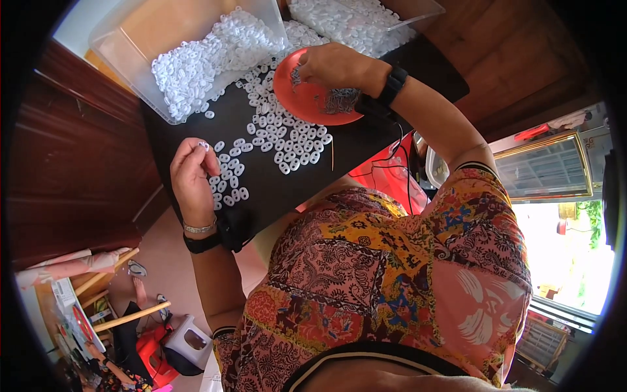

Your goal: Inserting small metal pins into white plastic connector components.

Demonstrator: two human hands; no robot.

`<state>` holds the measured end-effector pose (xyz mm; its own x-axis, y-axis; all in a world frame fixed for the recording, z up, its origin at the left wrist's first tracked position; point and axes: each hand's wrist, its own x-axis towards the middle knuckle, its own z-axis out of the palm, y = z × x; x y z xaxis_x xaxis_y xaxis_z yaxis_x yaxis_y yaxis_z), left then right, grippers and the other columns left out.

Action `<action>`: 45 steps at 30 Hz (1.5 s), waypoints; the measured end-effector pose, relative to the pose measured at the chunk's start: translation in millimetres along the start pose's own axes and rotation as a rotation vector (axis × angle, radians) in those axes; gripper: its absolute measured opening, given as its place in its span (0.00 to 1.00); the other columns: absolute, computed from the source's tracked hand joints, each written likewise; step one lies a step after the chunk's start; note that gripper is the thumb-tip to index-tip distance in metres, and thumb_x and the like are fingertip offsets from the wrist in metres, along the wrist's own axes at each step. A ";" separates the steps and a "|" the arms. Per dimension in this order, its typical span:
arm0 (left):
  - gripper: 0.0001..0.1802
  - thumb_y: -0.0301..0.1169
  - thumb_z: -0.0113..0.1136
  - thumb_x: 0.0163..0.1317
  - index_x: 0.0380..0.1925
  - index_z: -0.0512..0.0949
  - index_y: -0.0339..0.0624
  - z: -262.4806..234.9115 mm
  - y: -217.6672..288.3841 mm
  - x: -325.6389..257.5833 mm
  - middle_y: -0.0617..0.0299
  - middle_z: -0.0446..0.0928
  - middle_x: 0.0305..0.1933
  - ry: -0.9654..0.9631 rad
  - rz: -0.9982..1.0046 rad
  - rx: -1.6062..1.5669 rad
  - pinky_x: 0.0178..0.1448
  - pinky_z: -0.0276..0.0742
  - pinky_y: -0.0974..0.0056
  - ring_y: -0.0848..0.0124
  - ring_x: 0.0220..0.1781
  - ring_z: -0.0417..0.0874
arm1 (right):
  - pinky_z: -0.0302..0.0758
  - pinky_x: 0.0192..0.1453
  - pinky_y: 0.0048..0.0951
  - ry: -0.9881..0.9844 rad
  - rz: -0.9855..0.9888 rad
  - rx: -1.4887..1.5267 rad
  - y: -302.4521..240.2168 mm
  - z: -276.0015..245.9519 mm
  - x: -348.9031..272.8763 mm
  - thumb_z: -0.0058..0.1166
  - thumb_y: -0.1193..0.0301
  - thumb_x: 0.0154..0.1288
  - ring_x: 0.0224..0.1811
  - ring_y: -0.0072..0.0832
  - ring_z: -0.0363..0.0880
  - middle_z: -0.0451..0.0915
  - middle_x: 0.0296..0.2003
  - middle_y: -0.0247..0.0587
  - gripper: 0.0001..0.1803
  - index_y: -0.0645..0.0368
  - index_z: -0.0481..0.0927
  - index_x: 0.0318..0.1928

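My left hand (191,176) is closed at the left side of the dark table, pinching a small white oval plastic piece (204,146) between thumb and fingertips. Beside it lie several loose white oval pieces (230,180), each with two holes. Over the red-orange plate (297,104), my right hand (334,65) reaches down with its fingers drawn together. Small grey metal pieces (341,101) lie heaped in that plate, with some right at the fingertips. Whatever those fingers hold is too small to make out. A larger spread of white pieces (300,145) lies between the hands.
A clear plastic bin (140,81) full of white pieces stands at the far left of the table (274,196). Another clear bin (411,16) of them stands at the far right. A thin stick (332,153) lies near the front edge. Another person's arm (117,371) shows at lower left.
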<state>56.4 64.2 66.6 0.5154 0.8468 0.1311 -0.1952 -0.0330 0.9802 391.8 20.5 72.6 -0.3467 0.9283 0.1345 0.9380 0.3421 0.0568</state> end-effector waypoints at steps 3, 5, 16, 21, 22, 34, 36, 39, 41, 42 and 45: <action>0.10 0.31 0.45 0.65 0.28 0.71 0.37 0.5 0.5 -0.5 0.66 0.67 0.20 0.009 -0.002 -0.002 0.28 0.60 0.74 0.78 0.22 0.65 | 0.76 0.42 0.38 0.019 -0.001 -0.026 -2.9 0.7 5.3 0.54 0.69 0.57 0.40 0.38 0.80 0.79 0.36 0.38 0.08 0.52 0.82 0.38; 0.10 0.31 0.45 0.65 0.28 0.71 0.38 1.3 1.4 -1.4 0.66 0.67 0.20 0.012 0.002 -0.001 0.28 0.60 0.74 0.79 0.22 0.65 | 0.76 0.42 0.39 0.029 0.019 -0.035 -2.9 8.0 6.6 0.54 0.69 0.57 0.40 0.39 0.80 0.79 0.35 0.38 0.09 0.52 0.82 0.38; 0.09 0.30 0.44 0.66 0.29 0.70 0.38 0.1 3.7 -3.7 0.66 0.65 0.20 -0.021 -0.019 0.091 0.29 0.58 0.73 0.79 0.22 0.62 | 0.76 0.42 0.39 0.108 0.118 -0.011 7.5 -10.0 -7.6 0.56 0.67 0.57 0.37 0.40 0.79 0.78 0.31 0.38 0.06 0.54 0.79 0.33; 0.10 0.31 0.46 0.64 0.26 0.72 0.38 1.3 5.6 -4.4 0.68 0.66 0.19 0.021 -0.020 0.061 0.28 0.58 0.74 0.80 0.22 0.64 | 0.76 0.42 0.37 -0.141 0.036 -0.013 -6.8 -12.5 3.7 0.55 0.69 0.56 0.39 0.39 0.80 0.80 0.35 0.37 0.08 0.51 0.83 0.36; 0.10 0.31 0.46 0.64 0.26 0.72 0.38 1.0 5.5 -4.3 0.69 0.66 0.19 0.021 -0.017 0.057 0.28 0.58 0.74 0.80 0.22 0.64 | 0.76 0.42 0.37 -0.143 0.035 -0.015 -6.5 -9.7 3.8 0.55 0.69 0.56 0.39 0.39 0.80 0.80 0.35 0.37 0.08 0.51 0.83 0.36; 0.11 0.30 0.47 0.64 0.24 0.71 0.39 4.5 7.5 -5.4 0.70 0.65 0.19 0.023 -0.008 0.107 0.28 0.57 0.74 0.81 0.21 0.63 | 0.76 0.37 0.42 -0.139 -0.011 -0.106 -8.7 8.7 8.6 0.53 0.71 0.49 0.33 0.43 0.81 0.81 0.27 0.48 0.10 0.60 0.82 0.32; 0.11 0.30 0.47 0.64 0.24 0.71 0.39 5.4 8.4 -6.0 0.70 0.65 0.19 0.031 -0.013 0.099 0.28 0.57 0.74 0.81 0.21 0.63 | 0.74 0.35 0.41 -0.128 0.150 0.011 -15.0 -7.5 8.9 0.51 0.72 0.49 0.31 0.44 0.79 0.80 0.26 0.45 0.06 0.59 0.78 0.28; 0.10 0.30 0.47 0.63 0.23 0.71 0.39 5.0 8.5 -6.1 0.70 0.65 0.18 0.033 -0.019 0.098 0.28 0.57 0.74 0.82 0.21 0.63 | 0.72 0.31 0.38 0.048 0.120 0.206 -0.1 -7.1 3.0 0.54 0.72 0.48 0.26 0.43 0.77 0.78 0.22 0.43 0.05 0.60 0.75 0.26; 0.10 0.30 0.47 0.63 0.23 0.71 0.40 4.8 8.0 -5.9 0.70 0.65 0.18 0.032 -0.019 0.103 0.28 0.56 0.74 0.82 0.21 0.63 | 0.72 0.31 0.37 0.088 0.140 0.275 2.0 -6.9 0.0 0.54 0.72 0.49 0.25 0.40 0.77 0.77 0.21 0.42 0.05 0.59 0.74 0.26; 0.10 0.30 0.48 0.63 0.23 0.71 0.40 4.7 7.5 -5.8 0.70 0.65 0.18 0.034 -0.013 0.103 0.28 0.56 0.74 0.82 0.21 0.63 | 0.72 0.30 0.35 0.127 0.159 0.344 2.5 -7.5 -1.0 0.55 0.72 0.49 0.24 0.37 0.76 0.76 0.20 0.40 0.05 0.59 0.74 0.26; 0.10 0.30 0.48 0.63 0.23 0.71 0.40 4.2 6.4 -5.2 0.70 0.65 0.18 0.037 -0.008 0.107 0.28 0.56 0.74 0.82 0.21 0.63 | 0.72 0.30 0.32 0.070 0.224 0.402 1.9 -12.3 -4.0 0.56 0.72 0.49 0.24 0.31 0.76 0.75 0.20 0.38 0.05 0.59 0.74 0.26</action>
<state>56.0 57.4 72.9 0.4853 0.8662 0.1192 -0.1001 -0.0804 0.9917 394.9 15.6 84.3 -0.1221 0.9783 0.1675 0.9133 0.1768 -0.3669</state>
